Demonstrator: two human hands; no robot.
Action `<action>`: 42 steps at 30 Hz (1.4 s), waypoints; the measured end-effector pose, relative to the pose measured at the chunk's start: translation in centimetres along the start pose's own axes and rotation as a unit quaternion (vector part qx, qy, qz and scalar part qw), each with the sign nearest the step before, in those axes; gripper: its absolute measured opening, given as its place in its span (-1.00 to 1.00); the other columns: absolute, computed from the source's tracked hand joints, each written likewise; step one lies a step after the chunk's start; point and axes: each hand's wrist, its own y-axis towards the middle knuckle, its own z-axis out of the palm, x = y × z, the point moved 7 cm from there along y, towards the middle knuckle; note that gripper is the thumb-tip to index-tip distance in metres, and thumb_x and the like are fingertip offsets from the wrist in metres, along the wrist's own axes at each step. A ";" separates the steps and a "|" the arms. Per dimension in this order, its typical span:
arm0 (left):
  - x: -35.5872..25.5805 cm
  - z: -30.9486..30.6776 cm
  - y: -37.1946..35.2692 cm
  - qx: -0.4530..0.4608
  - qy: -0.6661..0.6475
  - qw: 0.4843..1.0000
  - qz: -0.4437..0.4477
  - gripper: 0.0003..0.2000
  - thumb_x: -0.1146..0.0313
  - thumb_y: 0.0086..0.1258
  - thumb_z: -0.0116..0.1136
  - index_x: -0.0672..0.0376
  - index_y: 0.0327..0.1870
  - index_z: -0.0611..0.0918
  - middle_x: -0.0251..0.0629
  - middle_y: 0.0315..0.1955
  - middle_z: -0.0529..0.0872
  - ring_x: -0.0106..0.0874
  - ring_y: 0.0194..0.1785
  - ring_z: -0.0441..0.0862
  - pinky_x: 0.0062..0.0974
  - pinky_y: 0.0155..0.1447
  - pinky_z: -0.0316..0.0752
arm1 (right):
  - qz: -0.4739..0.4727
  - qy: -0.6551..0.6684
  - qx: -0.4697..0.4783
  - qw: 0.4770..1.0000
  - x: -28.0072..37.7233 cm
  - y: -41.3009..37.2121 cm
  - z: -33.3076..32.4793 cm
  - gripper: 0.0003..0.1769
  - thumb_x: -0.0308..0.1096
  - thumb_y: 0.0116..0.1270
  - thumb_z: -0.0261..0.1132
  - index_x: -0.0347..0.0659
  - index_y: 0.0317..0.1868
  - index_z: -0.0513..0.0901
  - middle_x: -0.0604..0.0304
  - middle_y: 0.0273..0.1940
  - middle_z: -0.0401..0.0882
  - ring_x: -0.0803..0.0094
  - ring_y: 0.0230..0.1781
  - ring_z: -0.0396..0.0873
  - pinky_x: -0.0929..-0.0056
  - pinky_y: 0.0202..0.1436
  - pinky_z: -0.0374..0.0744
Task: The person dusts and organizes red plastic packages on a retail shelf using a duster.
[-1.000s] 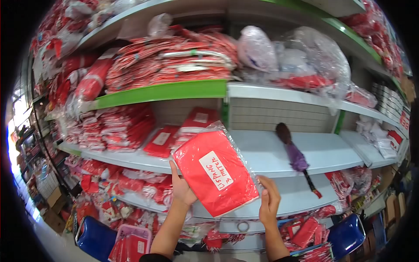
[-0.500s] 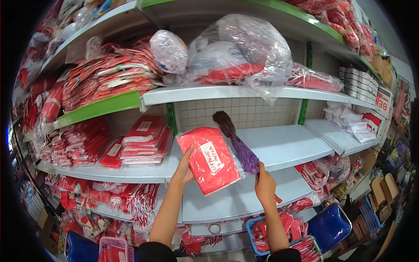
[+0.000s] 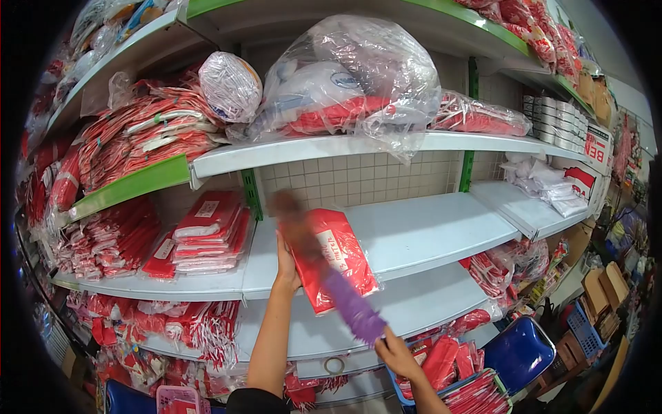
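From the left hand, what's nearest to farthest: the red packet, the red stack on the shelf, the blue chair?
1. red packet, in the grip of the left hand.
2. red stack, on the shelf just left of it.
3. blue chair, low at the far right.

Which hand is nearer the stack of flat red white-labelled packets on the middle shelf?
Left. The left hand is just right of the stack, holding a red packet; the right hand is lower and farther right, gripping a purple stick.
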 end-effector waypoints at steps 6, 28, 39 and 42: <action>-1.4 1.9 -1.5 0.021 -0.055 0.998 -0.010 -0.08 -0.49 0.20 -0.42 0.26 0.22 0.35 -0.01 0.16 0.47 -0.12 0.20 0.45 -0.07 0.28 0.31 | 0.094 0.074 -0.085 0.989 -1.8 0.7 0.0 -0.70 -0.29 0.42 -0.02 -0.30 0.04 0.24 0.10 -0.66 0.45 0.28 -0.67 0.47 0.31 -0.54 0.41; -1.4 2.1 -2.1 0.004 -0.050 0.998 -0.036 -0.02 -0.56 0.12 -0.48 0.24 0.21 0.37 -0.06 0.08 0.52 -0.20 0.14 0.49 -0.12 0.24 0.36 | 0.138 0.338 0.013 0.931 0.0 2.5 3.2 -0.56 -0.31 0.49 -0.05 -0.13 0.30 0.07 0.36 -0.63 0.24 0.65 -0.75 0.17 0.61 -0.76 0.20; -1.6 0.9 -1.8 -0.015 -0.051 0.999 -0.005 -0.07 -0.55 0.14 -0.46 0.18 0.18 0.40 -0.10 0.07 0.54 -0.18 0.12 0.50 -0.09 0.22 0.36 | 0.130 0.299 -0.006 0.945 -0.4 3.4 4.5 -0.54 -0.32 0.46 -0.03 -0.06 0.31 0.09 0.36 -0.63 0.25 0.64 -0.75 0.16 0.62 -0.72 0.17; -2.1 0.1 -1.4 -0.043 -0.024 0.998 0.050 -0.07 -0.54 0.15 -0.47 0.18 0.21 0.38 -0.09 0.10 0.52 -0.17 0.15 0.48 -0.08 0.24 0.34 | 0.085 0.157 0.077 0.981 -3.3 1.9 6.6 -0.57 -0.27 0.41 0.07 -0.25 0.20 0.23 0.25 -0.60 0.42 0.52 -0.67 0.38 0.48 -0.57 0.38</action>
